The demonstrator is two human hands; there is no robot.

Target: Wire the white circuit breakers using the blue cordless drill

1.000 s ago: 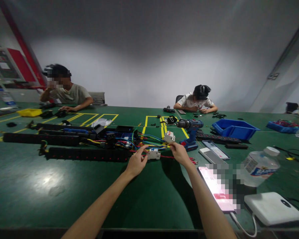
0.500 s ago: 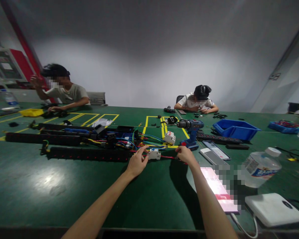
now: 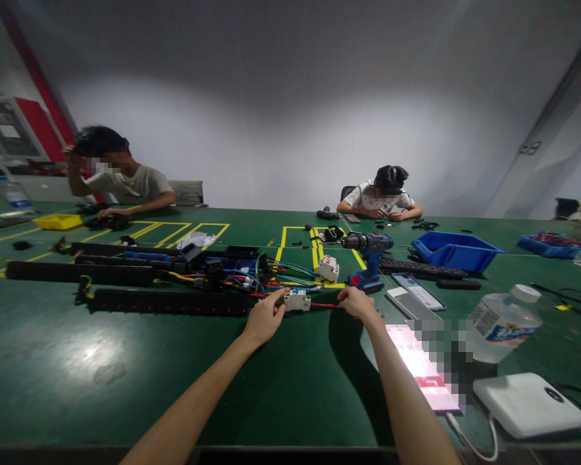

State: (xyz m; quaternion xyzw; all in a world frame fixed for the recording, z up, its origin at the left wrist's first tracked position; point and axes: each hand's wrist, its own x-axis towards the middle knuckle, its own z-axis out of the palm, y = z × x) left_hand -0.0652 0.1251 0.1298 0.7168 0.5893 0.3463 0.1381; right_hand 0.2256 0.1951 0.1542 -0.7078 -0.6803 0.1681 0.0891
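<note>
Grey wall at the back, long green counter beneath it, and the action sits toward the near edge. Centre stage: a small white boxy block with a blue mark on top, lying on the counter, thin red wires leading off its right end. Left hand is at the block's left end, fingertips up against it, presumably as a brace; whether they truly pinch it, can't tell. Over on the other side, the right hand has its fingers closed, seemingly around those red wires, likely to control the loose ends.

Just beyond, a tangle of coloured wires spills from long black strips, laid side by side, perhaps to keep every lead within reach. Blue-and-black cordless drill next, upright on its battery, handy for grabbing. Nearer the edge, a lit pink-screened phone lies beside a white rounded power bank, probably for the short cable. Two co-workers sit along the far edge.
</note>
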